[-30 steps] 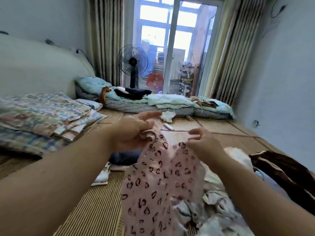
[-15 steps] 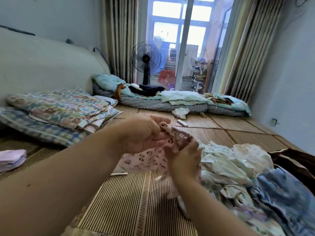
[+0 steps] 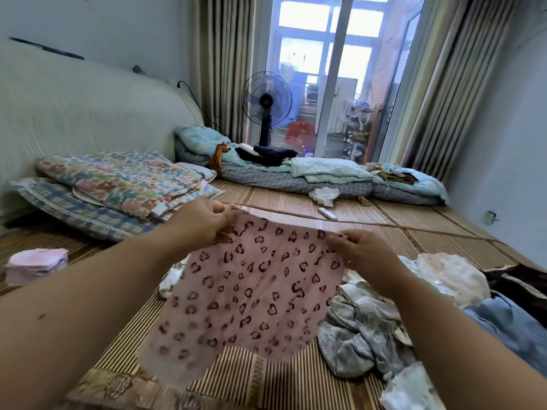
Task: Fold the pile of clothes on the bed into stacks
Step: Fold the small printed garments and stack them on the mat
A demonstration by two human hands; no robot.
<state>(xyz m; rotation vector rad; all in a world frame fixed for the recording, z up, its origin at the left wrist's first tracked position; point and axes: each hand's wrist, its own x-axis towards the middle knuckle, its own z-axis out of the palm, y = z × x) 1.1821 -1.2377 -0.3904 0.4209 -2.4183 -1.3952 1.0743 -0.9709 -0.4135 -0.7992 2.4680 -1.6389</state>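
Note:
A pink garment with dark red heart prints [image 3: 251,294] hangs spread out flat in front of me, above the bamboo mat of the bed [image 3: 281,380]. My left hand [image 3: 204,221] pinches its top left corner and my right hand [image 3: 359,251] pinches its top right corner. The pile of unfolded clothes [image 3: 384,327], grey, white and blue, lies on the mat to my right. A small stack of folded pink cloth [image 3: 37,264] sits at the left edge.
Floral and checked folded bedding [image 3: 118,184] lies at the left by the headboard. Blue-grey quilts [image 3: 325,179] line the far end under a standing fan [image 3: 266,102]. A white remote [image 3: 327,213] and a white crumpled cloth [image 3: 324,195] lie on the mat.
The garment was bunched between my hands close together; my hands have moved apart and it now hangs stretched open. The view has tilted slightly.

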